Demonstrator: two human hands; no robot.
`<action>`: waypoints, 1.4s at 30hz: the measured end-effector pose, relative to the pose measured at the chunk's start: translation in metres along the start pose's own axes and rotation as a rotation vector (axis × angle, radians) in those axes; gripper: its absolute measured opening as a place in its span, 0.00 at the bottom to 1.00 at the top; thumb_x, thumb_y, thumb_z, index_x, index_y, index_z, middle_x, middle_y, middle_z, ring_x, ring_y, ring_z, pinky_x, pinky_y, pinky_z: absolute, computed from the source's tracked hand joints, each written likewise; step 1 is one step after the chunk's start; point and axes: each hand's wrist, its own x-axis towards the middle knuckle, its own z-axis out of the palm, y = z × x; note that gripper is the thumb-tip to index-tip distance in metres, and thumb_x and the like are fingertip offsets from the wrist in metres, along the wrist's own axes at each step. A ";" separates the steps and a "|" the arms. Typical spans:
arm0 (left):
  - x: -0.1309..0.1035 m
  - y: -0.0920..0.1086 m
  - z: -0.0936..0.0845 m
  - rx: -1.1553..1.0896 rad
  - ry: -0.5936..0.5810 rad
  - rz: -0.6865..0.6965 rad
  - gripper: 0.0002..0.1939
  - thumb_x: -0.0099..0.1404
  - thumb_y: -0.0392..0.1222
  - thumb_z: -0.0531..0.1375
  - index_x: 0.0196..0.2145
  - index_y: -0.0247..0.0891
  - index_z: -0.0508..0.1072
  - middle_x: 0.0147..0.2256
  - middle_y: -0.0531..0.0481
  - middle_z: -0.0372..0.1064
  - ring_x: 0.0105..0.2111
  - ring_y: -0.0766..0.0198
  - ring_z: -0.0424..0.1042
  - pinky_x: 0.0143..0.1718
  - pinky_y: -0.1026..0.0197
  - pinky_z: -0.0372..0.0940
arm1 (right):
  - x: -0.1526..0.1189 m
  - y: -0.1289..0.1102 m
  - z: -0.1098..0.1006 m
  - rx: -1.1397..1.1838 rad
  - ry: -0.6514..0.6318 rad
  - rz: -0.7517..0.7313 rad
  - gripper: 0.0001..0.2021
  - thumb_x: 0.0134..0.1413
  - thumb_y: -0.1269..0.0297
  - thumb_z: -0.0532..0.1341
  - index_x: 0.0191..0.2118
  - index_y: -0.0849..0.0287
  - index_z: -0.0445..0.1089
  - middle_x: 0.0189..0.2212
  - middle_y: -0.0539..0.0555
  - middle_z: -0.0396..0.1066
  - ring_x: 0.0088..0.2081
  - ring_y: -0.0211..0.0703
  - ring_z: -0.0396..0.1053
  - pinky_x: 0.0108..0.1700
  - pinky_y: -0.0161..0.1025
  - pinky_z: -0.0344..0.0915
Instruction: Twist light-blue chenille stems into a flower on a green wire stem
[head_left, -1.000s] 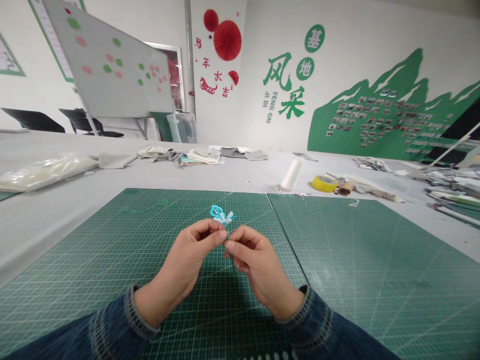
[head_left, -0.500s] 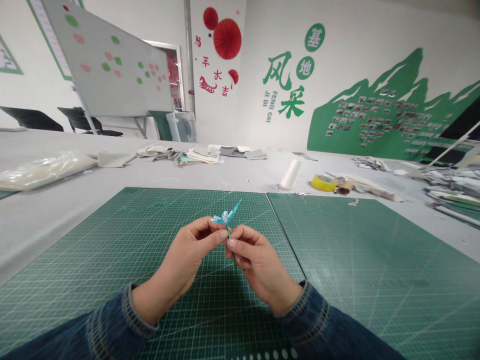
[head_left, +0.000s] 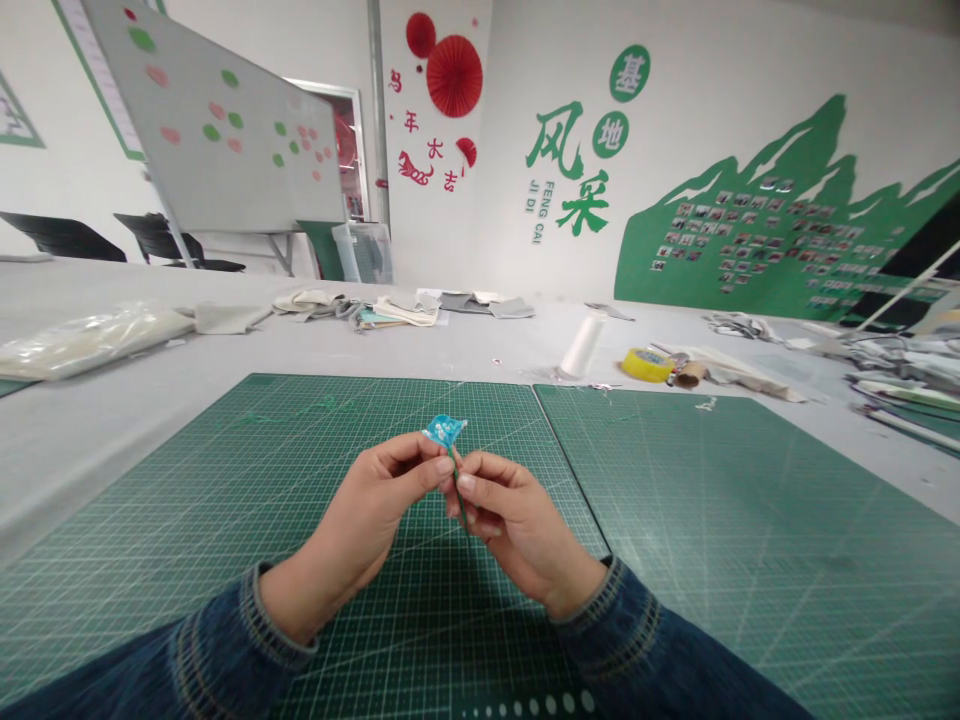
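Observation:
Between my hands, above the green cutting mat [head_left: 285, 500], is a small blue flower [head_left: 445, 431] with whitish, shiny spots and a thin green stem [head_left: 461, 505]. My left hand [head_left: 390, 490] pinches the stem just under the bloom, thumb against fingertips. Right beside it, my right hand [head_left: 514, 510] is closed on the same stem, thumb pressed to the index finger. Below the right fingertips the stem's lower end points down toward the mat. Part of the stem is hidden by the fingers.
A second green mat [head_left: 720, 500] adjoins on the right. Behind the mats stand a white thread cone [head_left: 583, 345] and a yellow tape roll [head_left: 647, 366]. Fabric pieces [head_left: 409, 308] lie farther back, a plastic-wrapped pack [head_left: 90, 335] at left. Green thread scraps [head_left: 322, 408] rest on the mat.
The blue flower has turned about its stem, so its petals face another way and the long petal no longer sticks up to the right. Both hands keep nearly the same place.

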 end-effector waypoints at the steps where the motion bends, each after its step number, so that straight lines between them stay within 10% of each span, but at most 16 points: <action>1: 0.000 -0.001 0.000 0.004 0.005 0.008 0.07 0.61 0.41 0.65 0.26 0.36 0.75 0.25 0.51 0.72 0.26 0.64 0.70 0.34 0.59 0.65 | 0.000 0.000 0.000 -0.010 0.007 -0.015 0.08 0.50 0.63 0.69 0.27 0.60 0.71 0.22 0.49 0.69 0.21 0.31 0.51 0.23 0.34 0.38; 13: 0.006 -0.005 -0.002 0.123 0.209 -0.002 0.05 0.52 0.40 0.71 0.27 0.38 0.79 0.28 0.51 0.75 0.31 0.63 0.71 0.38 0.60 0.65 | 0.001 0.002 -0.002 -0.136 0.142 -0.152 0.08 0.50 0.67 0.68 0.26 0.59 0.69 0.20 0.46 0.65 0.21 0.32 0.47 0.24 0.36 0.40; 28: 0.002 0.000 -0.001 0.075 0.022 0.036 0.08 0.62 0.40 0.64 0.26 0.36 0.76 0.25 0.52 0.71 0.29 0.63 0.68 0.38 0.59 0.64 | 0.000 0.000 -0.001 -0.083 0.040 -0.057 0.07 0.52 0.63 0.67 0.29 0.60 0.73 0.22 0.49 0.69 0.21 0.31 0.49 0.24 0.36 0.39; 42: 0.005 -0.007 -0.003 0.169 0.176 0.018 0.06 0.55 0.40 0.69 0.27 0.37 0.76 0.27 0.54 0.70 0.31 0.66 0.66 0.36 0.63 0.61 | 0.002 0.003 -0.002 -0.149 0.160 -0.145 0.08 0.50 0.68 0.68 0.25 0.59 0.69 0.20 0.45 0.66 0.21 0.32 0.48 0.25 0.36 0.41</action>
